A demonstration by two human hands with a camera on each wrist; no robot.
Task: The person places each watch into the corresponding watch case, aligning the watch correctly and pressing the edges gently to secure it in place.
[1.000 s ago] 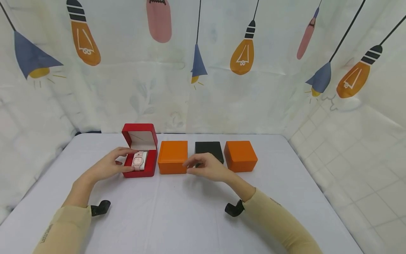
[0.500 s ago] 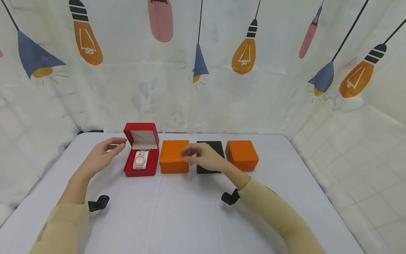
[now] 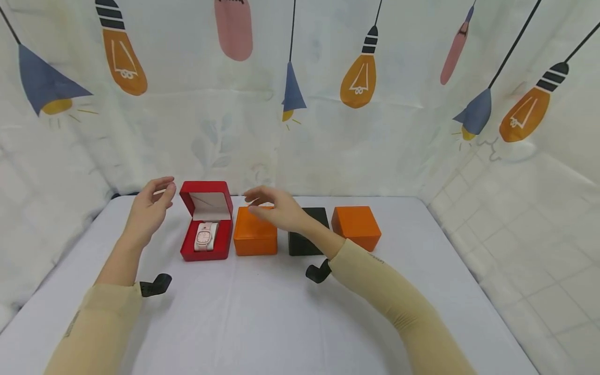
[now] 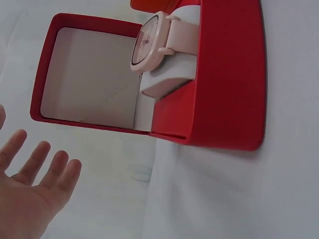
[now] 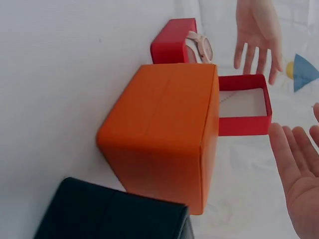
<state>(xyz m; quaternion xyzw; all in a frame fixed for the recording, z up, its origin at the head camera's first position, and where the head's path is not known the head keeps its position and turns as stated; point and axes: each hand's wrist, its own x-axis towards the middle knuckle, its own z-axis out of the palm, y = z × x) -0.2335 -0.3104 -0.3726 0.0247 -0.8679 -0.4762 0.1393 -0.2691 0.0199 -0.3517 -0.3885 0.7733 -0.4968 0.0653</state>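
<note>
A red watch box (image 3: pixel 204 255) stands with its lid raised at the left of a row of boxes. In it a pale pink wristwatch (image 3: pixel 203 237) sits round a white cushion. Just left of the raised lid my left hand (image 3: pixel 149 208) is held in the air, fingers loosely extended, holding nothing. My right hand (image 3: pixel 276 208) hovers over the back of the closed orange box (image 3: pixel 255 245), its fingers relaxed and pointing toward the red lid. In the left wrist view the watch face (image 4: pixel 147 42) shows close up, with the left fingers apart from the lid.
Right of the orange box stand a black box (image 3: pixel 304 245), partly hidden by my right forearm, and a second orange box (image 3: pixel 357 229). A white cloth covers the table (image 3: pixel 272 312). A printed curtain (image 3: pixel 319 146) hangs behind its back edge.
My left hand has let go of the red box's side and moved up and left. The right hand has moved forward and left over the orange box. The boxes stay put.
</note>
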